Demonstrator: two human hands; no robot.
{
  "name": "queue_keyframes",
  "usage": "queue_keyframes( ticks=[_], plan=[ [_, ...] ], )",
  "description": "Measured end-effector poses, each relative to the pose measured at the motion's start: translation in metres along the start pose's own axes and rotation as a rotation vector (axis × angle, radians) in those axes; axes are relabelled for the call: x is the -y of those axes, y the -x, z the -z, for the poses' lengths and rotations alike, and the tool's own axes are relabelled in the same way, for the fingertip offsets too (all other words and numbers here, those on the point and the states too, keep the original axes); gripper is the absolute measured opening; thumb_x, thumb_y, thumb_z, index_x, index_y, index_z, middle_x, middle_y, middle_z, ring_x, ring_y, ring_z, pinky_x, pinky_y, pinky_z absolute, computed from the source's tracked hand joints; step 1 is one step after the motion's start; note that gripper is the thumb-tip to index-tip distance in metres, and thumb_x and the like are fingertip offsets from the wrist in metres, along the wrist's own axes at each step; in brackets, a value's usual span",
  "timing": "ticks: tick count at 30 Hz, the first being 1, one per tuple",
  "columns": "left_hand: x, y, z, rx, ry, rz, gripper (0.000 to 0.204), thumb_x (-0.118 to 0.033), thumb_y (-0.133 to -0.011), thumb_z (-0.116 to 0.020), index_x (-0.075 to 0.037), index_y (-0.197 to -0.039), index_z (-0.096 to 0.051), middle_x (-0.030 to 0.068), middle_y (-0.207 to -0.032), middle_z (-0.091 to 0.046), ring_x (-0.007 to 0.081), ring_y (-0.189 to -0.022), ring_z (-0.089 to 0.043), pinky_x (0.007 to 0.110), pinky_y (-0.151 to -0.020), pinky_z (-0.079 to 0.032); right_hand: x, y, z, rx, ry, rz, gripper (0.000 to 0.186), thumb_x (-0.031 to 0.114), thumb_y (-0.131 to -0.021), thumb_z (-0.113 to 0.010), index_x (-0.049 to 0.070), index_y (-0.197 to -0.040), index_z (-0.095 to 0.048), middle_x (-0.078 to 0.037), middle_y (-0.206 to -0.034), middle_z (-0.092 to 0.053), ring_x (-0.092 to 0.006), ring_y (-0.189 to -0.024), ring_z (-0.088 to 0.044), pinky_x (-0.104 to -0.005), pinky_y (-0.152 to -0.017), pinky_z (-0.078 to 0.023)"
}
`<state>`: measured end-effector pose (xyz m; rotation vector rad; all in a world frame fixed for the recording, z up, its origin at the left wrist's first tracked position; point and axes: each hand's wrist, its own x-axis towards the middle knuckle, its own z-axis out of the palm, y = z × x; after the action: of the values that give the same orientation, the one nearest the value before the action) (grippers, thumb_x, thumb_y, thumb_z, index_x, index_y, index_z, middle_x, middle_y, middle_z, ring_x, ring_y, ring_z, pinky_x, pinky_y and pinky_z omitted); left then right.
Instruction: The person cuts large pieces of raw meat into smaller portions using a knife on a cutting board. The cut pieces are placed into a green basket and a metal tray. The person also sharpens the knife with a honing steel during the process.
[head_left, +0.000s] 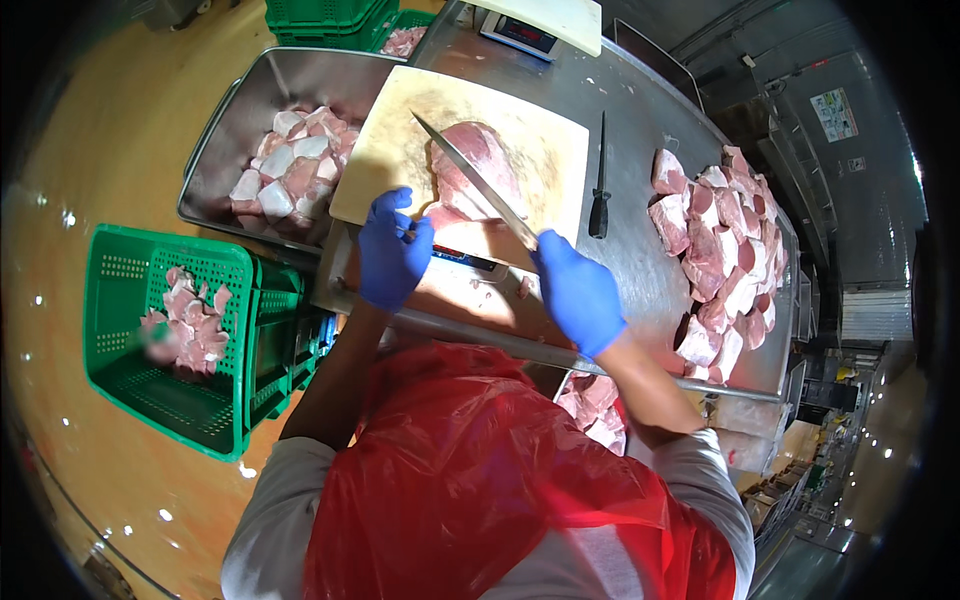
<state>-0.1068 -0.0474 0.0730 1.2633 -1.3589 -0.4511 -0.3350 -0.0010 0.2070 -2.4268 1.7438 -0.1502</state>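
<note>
My right hand (pixel 578 290), in a blue glove, grips a long knife (pixel 470 175), its blade lying diagonally over a piece of raw meat (pixel 460 150) on the cream cutting board (pixel 545 170). My left hand (pixel 393 250), also gloved in blue, is curled at the board's lower left, beside the meat's lower edge; whether anything is between its fingers I cannot make out. A scale (pixel 472 258) shows partly under the board's near edge. A second, black-handled knife (pixel 600 210) lies on the steel table (pixel 630 270) right of the board.
Left of the board is a steel tub (pixel 230 120) of meat pieces, below it a green crate (pixel 120 340) with trimmings. Many cut pieces (pixel 730 250) cover the table's right. Behind stand another scale (pixel 520 40) and stacked green crates (pixel 315 25). More meat (pixel 590 410) shows below the table edge.
</note>
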Motion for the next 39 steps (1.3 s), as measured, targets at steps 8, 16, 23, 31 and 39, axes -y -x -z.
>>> queue_keyframes(
  ticks=[8,16,23,31,39],
  plan=[
    [-0.011,-0.001,-0.018,0.110,-0.134,0.070,0.014,-0.010,-0.078,-0.069,-0.003,-0.071,-0.059,0.0198,-0.073,-0.060,0.0413,-0.070,-0.062,0.048,-0.064,-0.049,0.035,-0.060,-0.050,0.064,-0.085,0.020,0.022,0.009,-0.096,-0.049,0.008,-0.118,-0.050,-0.022,-0.095,-0.070,-0.0427,-0.082,-0.071,-0.0525,-0.067,-0.056],
    [0.019,0.006,0.043,-0.193,-0.352,-0.059,0.016,-0.020,-0.083,-0.076,-0.010,-0.089,-0.065,0.0067,-0.079,-0.063,0.0233,-0.070,-0.062,0.038,-0.064,-0.051,-0.059,0.030,0.007,0.411,0.285,0.009,0.030,0.015,-0.096,-0.055,0.012,-0.126,-0.051,-0.018,-0.097,-0.071,-0.0382,-0.083,-0.073,-0.0482,-0.069,-0.058],
    [-0.014,-0.021,0.214,-0.174,-1.338,0.427,0.044,-0.014,-0.081,-0.070,-0.001,-0.123,-0.067,0.0239,-0.113,-0.065,0.0404,-0.103,-0.063,0.049,-0.091,-0.052,-0.096,0.089,0.004,-0.028,-0.576,-0.212,0.018,0.015,-0.106,-0.054,0.007,-0.121,-0.056,-0.008,-0.079,-0.065,-0.0186,-0.061,-0.065,-0.0336,-0.056,-0.053],
    [-0.037,-0.077,-0.065,0.496,-0.401,0.196,0.099,-0.050,-0.079,-0.083,0.001,-0.152,-0.039,0.0279,-0.129,-0.054,0.0435,-0.109,-0.061,0.048,-0.093,-0.053,-0.033,0.012,0.008,-0.516,-1.518,-0.250,0.026,0.016,-0.108,-0.054,0.005,-0.131,-0.053,-0.003,-0.098,-0.063,-0.0111,-0.079,-0.062,-0.0245,-0.069,-0.051],
    [-0.001,-0.144,-0.078,1.045,0.074,-0.486,0.091,-0.032,-0.067,-0.086,-0.011,-0.148,-0.050,0.0217,-0.149,-0.046,0.0458,-0.135,-0.046,0.046,-0.113,-0.042,-0.046,0.039,-0.002,-0.433,-1.214,-0.425,0.014,0.016,-0.108,-0.053,0.003,-0.114,-0.055,-0.005,-0.074,-0.063,-0.0128,-0.059,-0.063,-0.0258,-0.050,-0.048]
  ],
)
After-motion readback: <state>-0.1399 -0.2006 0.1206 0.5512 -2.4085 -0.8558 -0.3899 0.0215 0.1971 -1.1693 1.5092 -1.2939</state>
